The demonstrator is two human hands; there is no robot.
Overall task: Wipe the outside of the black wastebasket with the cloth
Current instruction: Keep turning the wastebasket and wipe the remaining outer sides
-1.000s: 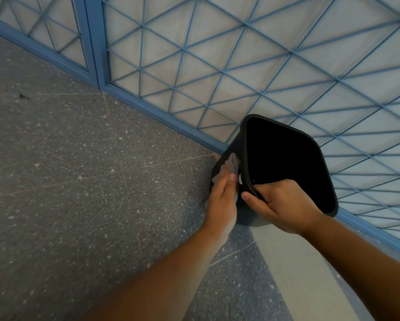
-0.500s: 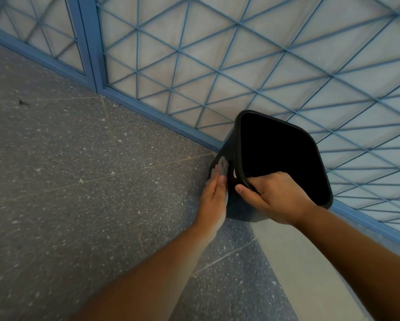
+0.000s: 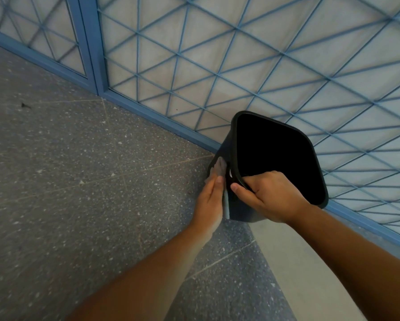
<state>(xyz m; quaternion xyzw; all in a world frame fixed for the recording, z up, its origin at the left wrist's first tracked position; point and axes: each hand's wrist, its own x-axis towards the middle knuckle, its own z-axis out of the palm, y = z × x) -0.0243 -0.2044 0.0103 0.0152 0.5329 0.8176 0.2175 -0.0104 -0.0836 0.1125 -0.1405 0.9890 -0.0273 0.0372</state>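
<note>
The black wastebasket stands on the floor against the blue grille, its square opening facing up at me. A small grey cloth lies flat against the basket's left outer wall. My left hand presses the cloth to that wall with straight fingers; the cloth's upper end shows past my fingertips and its edge runs down beside my palm. My right hand grips the near rim of the basket, fingers curled over the edge and thumb on the outside.
A blue metal grille with frosted panels runs diagonally behind the basket, on a blue base rail. Speckled grey terrazzo floor spreads to the left. A lighter grey floor strip lies under my right forearm.
My left hand with the cloth has slid down the basket's left wall toward the floor. My right hand keeps its hold on the rim. The view has shifted slightly.
</note>
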